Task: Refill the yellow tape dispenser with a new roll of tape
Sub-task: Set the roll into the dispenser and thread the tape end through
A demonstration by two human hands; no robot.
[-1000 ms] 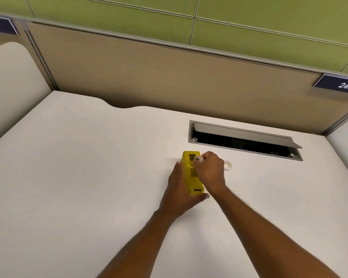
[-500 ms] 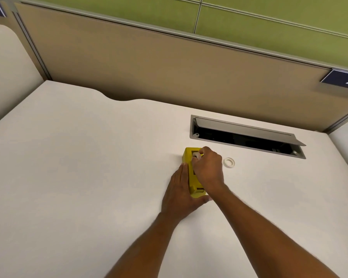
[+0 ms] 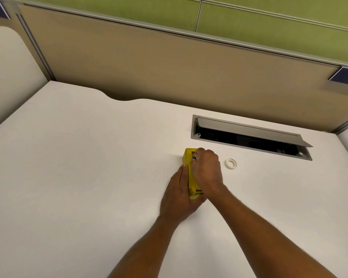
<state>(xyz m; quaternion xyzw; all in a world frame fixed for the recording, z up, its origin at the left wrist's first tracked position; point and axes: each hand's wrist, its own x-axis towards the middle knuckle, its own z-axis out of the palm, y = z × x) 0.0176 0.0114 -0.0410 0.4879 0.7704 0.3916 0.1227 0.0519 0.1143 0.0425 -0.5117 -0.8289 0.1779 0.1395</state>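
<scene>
Compared with a moment ago, our right hand (image 3: pixel 206 169) has sunk lower over the yellow tape dispenser (image 3: pixel 190 167). The white piece it pinched above the slot then is now almost hidden; only a small pale edge shows under the knuckles. We judge that the new roll is being pressed down into its seat, so the loading step is close to done, though we cannot see whether it has clicked in.

The dispenser lies on the white surface (image 3: pixel 68 177), near the middle, with its long side pointing away from us. Our left hand (image 3: pixel 181 194) rests flat against its left side, the fingers (image 3: pixel 182 173) stretched and nearly straight, and steadies the body without wrapping it. The right hand's fingers are curled closed over the top opening; what exactly they hold we cannot tell.

The dispenser looks like hard, smooth plastic, a narrow block with rounded corners. Just beside the right hand, not touching it, lies a small white ring (image 3: pixel 231 163), thin and round, probably an empty core or a spare roll. Behind it is a grey metal cable hatch (image 3: pixel 249 137) with its lid tilted open. The surface is matte.
</scene>
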